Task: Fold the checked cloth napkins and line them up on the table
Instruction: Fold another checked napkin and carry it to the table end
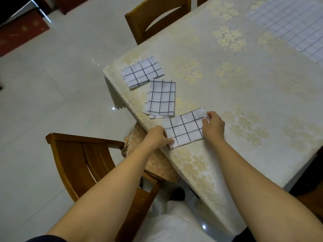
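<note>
Three folded white napkins with black checks lie in a row along the table's left edge. The farthest napkin [142, 72] sits near the table corner. A middle napkin [160, 99] lies just below it. The nearest napkin [185, 127] is held at both ends: my left hand [157, 137] pinches its near-left corner, and my right hand [213, 125] pinches its right edge. It lies flat on the cream flowered tablecloth [244, 102].
A large unfolded checked cloth [293, 28] lies at the table's far right. One wooden chair [153, 18] stands at the far side. Another chair [90, 163] with a patterned cushion [157, 165] stands close by my left arm. Pale tiled floor lies to the left.
</note>
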A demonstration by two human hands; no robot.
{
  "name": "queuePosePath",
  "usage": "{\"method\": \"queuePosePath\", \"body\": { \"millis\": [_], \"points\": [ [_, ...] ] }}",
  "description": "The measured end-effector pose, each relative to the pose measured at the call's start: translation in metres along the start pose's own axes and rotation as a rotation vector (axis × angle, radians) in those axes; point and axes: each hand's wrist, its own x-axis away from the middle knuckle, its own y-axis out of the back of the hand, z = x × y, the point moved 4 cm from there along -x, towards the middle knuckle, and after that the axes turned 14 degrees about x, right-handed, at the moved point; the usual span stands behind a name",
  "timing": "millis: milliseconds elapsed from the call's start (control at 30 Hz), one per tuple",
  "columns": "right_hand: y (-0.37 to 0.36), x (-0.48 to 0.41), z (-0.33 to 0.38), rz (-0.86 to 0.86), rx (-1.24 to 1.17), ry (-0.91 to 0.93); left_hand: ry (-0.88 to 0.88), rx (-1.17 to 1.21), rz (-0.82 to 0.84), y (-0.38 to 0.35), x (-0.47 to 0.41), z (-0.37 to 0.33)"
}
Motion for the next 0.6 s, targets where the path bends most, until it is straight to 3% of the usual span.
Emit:
{"method": "queuePosePath", "body": {
  "millis": [300, 400, 467, 533, 600],
  "points": [
    [-0.004, -0.007, 0.000, -0.045, 0.134, 0.094, -0.004, 0.004, -0.073, -0.008, 0.012, 0.010],
    [0.003, 0.007, 0.010, -0.164, 0.264, 0.092, -0.133, -0.071, -0.361, -0.005, 0.023, 0.009],
    [0.002, 0.023, 0.029, -0.238, 0.276, 0.279, -0.365, -0.206, -0.533, -0.008, 0.029, -0.004],
    [-0.013, 0.035, 0.045, -0.159, 0.251, 0.498, -0.494, -0.216, -0.439, -0.023, 0.026, -0.013],
    [-0.031, 0.040, 0.048, 0.012, 0.251, 0.535, -0.466, -0.150, -0.246, -0.041, 0.019, -0.011]
  ]
}}
